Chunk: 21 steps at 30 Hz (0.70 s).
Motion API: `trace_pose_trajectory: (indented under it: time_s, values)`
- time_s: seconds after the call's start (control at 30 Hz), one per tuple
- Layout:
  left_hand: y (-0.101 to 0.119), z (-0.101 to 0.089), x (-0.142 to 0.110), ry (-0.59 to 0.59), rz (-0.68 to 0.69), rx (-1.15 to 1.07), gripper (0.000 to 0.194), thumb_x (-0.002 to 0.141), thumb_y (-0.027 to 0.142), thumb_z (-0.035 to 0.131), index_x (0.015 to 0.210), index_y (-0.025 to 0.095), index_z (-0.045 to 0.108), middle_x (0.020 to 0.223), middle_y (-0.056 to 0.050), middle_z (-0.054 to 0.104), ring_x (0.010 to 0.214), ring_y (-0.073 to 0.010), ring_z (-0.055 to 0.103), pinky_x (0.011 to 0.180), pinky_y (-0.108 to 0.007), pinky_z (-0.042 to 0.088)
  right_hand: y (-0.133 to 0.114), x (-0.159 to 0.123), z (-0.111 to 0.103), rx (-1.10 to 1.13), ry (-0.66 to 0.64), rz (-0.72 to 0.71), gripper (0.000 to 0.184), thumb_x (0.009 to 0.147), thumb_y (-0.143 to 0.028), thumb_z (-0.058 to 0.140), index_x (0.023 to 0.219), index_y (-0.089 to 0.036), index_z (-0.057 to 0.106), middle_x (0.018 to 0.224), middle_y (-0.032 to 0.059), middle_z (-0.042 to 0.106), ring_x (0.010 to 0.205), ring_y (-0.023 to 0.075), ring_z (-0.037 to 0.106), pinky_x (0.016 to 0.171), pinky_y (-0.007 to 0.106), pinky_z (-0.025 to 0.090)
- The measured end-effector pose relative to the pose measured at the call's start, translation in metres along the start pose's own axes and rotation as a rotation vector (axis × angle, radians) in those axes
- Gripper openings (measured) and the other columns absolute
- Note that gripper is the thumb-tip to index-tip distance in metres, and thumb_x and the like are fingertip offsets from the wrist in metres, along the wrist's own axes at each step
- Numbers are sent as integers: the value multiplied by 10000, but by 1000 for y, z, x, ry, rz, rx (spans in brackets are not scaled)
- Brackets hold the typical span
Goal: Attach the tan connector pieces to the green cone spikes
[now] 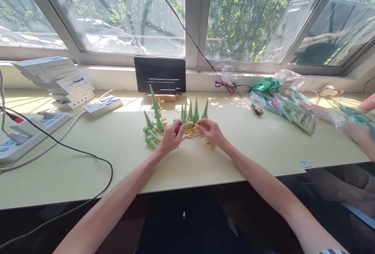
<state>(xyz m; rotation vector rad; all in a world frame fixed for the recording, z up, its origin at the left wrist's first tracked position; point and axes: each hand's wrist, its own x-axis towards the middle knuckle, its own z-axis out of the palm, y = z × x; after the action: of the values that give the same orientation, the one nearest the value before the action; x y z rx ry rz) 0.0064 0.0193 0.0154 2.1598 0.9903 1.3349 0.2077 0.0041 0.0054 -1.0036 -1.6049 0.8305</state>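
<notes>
My left hand [172, 135] has its thumb and fingers closed around a green cone [184, 118] with a pointed tip, held upright. Close by on the right, my right hand [212, 132] is pinched over small tan plastic pieces [191, 132]; whatever lies between its fingertips is too small to make out. Behind the hands more green cones [196, 109] stand upright in a row. To the left of my left hand, a taller cone stack [155, 97] stands with tan pegs sticking out, and several green cones [150, 141] lie tilted on the table.
A dark tablet [159, 74] leans at the window. White boxes [63, 78] are stacked at the left, behind a power strip [35, 135] and a black cable [88, 153]. Rightward lie a black-yellow tool [257, 109] and plastic bags [293, 109]. Another person's hand [359, 133] shows at the right edge.
</notes>
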Motion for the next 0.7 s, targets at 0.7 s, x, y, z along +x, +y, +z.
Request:
trace_pose_trajectory:
  time_s: [0.7]
  values:
    - [-8,1,-3,-32,-6,23,187,978,385,438,968,202,478,551,61,487,427,-105,433,457,-219,328,-10,-8,16,-157,253,-107,222,946,-406,530,954,-203,619,895,47,655,578,122,530,551,265,459]
